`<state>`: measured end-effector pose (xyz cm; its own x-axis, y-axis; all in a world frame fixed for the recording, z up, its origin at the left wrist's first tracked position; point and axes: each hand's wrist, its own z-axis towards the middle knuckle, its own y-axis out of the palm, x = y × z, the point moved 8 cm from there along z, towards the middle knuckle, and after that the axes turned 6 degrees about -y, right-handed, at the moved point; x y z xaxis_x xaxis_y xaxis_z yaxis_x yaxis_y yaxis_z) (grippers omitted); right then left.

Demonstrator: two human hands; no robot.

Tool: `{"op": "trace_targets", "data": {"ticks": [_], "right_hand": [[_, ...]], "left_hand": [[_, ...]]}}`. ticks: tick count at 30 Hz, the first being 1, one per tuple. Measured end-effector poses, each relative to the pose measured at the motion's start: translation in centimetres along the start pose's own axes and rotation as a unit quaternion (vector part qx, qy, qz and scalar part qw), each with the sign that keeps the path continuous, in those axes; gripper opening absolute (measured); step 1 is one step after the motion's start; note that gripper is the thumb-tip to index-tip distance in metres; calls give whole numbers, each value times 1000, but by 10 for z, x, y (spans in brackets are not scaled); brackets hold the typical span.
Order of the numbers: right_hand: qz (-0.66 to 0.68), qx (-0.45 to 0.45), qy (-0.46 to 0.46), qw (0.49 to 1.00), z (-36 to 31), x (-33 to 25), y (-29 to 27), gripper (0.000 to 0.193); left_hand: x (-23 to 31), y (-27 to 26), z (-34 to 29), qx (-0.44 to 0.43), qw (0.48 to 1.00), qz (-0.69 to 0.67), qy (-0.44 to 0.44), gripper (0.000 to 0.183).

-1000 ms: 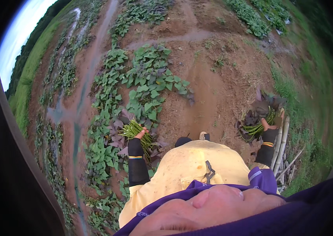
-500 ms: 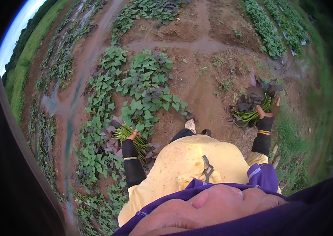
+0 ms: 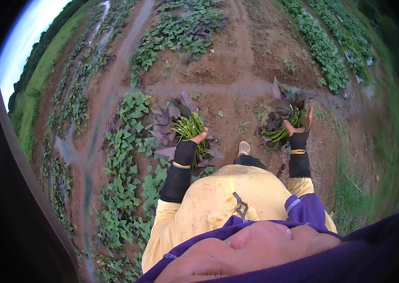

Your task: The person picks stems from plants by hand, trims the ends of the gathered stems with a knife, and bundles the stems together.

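As both forearms reach forward over brown, vine-planted ground in the head view, a person in a soiled pale-yellow long-sleeved garment (image 3: 209, 203) holds a leafy bundle on each side of the body. The left hand (image 3: 201, 136), its wrist in a black fabric sleeve (image 3: 180, 170) ringed by a thin multicoloured band (image 3: 181, 165), is closed around a thick bunch of cut green stems with purple leaves (image 3: 187, 126); its thumb lies across the stems, its other fingers hidden. The bunch tilts, leaves fanning leftward, above the near end of a green heart-leaved vine bed (image 3: 121, 188).

The right hand (image 3: 297, 128), in a matching black fabric sleeve (image 3: 299, 162), grips a looser bundle of curved green stems and dark purple leaves (image 3: 279, 123), thumb and one extended finger parted at its side. That bundle hangs forward and to the right of a pale, dirt-marked shoe (image 3: 243, 148), well apart from the first bunch.
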<state>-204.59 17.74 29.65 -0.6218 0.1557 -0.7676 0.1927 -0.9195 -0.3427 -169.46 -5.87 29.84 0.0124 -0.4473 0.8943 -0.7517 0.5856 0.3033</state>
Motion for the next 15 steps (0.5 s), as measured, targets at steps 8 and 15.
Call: {"op": "trace_targets", "data": {"ticks": [8,15], "right_hand": [[105,-177,-18,978,91,-14,203,108],[79,-202,-66,974,140,3,301,111]], "left_hand": [[-8,105,193,-102,994,18,-27,34],[-50,70,349,-139,977,80,-141,41]]}}
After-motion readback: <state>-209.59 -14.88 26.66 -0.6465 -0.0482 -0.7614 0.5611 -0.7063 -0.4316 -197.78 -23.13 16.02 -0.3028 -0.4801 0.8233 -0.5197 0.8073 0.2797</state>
